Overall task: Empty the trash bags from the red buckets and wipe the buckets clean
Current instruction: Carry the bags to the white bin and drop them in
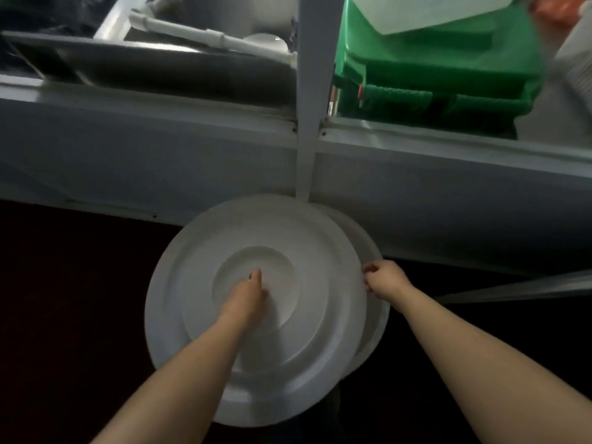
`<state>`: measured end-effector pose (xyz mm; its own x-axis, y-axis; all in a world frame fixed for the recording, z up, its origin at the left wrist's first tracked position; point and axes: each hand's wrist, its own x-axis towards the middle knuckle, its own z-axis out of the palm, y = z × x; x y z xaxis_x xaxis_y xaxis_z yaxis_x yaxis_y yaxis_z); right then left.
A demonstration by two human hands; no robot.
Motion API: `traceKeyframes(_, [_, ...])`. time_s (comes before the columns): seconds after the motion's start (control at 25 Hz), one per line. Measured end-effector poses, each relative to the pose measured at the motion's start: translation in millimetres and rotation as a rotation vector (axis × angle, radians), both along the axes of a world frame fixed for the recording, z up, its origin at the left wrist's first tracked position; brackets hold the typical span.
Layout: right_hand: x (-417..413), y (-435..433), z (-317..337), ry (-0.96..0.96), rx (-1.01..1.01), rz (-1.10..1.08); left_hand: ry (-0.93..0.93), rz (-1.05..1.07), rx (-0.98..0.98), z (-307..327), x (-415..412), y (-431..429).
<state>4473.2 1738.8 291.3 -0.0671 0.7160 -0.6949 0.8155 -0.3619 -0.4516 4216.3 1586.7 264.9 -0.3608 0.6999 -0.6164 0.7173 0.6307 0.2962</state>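
A pale grey metal rack point(192, 149) crosses the view from left to right, with a dark floor point(64, 299) below it. A grey upright post point(307, 91) splits the rack into two bays. In the left bay a steel tray point(144, 65) lies tilted, and a white pipe point(205, 35) runs slantwise above it. The right bay holds a green plastic crate point(432, 59) with something white and blurred resting in its top.

In front of the rack, at the foot of the post, sits a big round white upper lid point(198, 267), moulded in stepped rings with a sunken centre. It lies on a second white lower lid point(374, 331), which peeks out as a crescent on the right side. What the two lids cover is hidden; no bucket wall shows beneath them.

Both bare forearms reach in from the bottom edge. The left hand point(246, 293) rests in the sunken centre of the upper lid, thumb up and the fingers tucked out of sight under the palm, so I cannot tell whether it grips anything or only presses down. The right hand point(386, 278) is at the right rim, fingers curled and closed narrowly with the thumb, pinching the edge of the upper lid just where the lower lid shows beside it.

A pale glossy strip point(512, 288) comes in from the right edge near the right forearm; it is too blurred to name
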Motion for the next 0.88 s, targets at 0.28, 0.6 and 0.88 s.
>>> traceKeyframes(0.28, [21.8, -9.9, -89.7, 0.009, -0.017, -0.065, -0.011, -0.152, -0.010, -83.7, 42.0, 58.0])
traceKeyframes(0.6, [38.9, -15.5, -153.4, 0.016, -0.047, -0.162, 0.026, -0.267, -0.071, -143.3, 64.4, 85.5])
traceKeyframes(0.88, [40.8, -14.5, -164.4, -0.008, -0.075, -0.212, 0.009, -0.308, -0.111, -146.7, 63.2, 91.7])
